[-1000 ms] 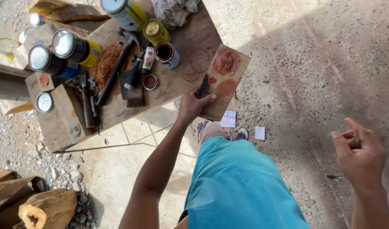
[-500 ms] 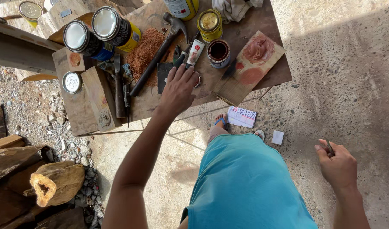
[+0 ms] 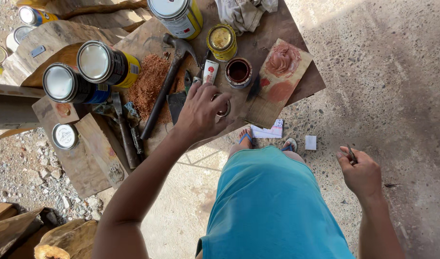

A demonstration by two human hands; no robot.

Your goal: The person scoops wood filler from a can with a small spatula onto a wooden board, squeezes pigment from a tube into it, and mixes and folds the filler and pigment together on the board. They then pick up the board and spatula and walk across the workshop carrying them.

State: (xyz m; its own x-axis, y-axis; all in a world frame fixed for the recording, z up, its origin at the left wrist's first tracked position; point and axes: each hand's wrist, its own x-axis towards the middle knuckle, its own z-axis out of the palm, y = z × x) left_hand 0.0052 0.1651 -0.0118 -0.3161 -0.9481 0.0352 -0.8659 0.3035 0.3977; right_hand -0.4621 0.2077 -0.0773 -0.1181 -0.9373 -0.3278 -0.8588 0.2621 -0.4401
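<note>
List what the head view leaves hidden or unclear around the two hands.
- Small round lid: mostly covered by the left hand; whether it is gripped is unclear.
- Thin dark tool in the right hand: too small to identify.
- Large can: cut off by the top edge.
- Log: cut off by the bottom edge.

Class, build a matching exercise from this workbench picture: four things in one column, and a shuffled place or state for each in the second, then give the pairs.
Things
1. hammer
2. small open tin
3. left hand
4. right hand

Places or states
A. holds a thin dark tool, away from the bench
B. lies across the sawdust pile
C. reaching over a small round lid
D. shows dark brown contents

Pairs: 1-B, 2-D, 3-C, 4-A
</note>
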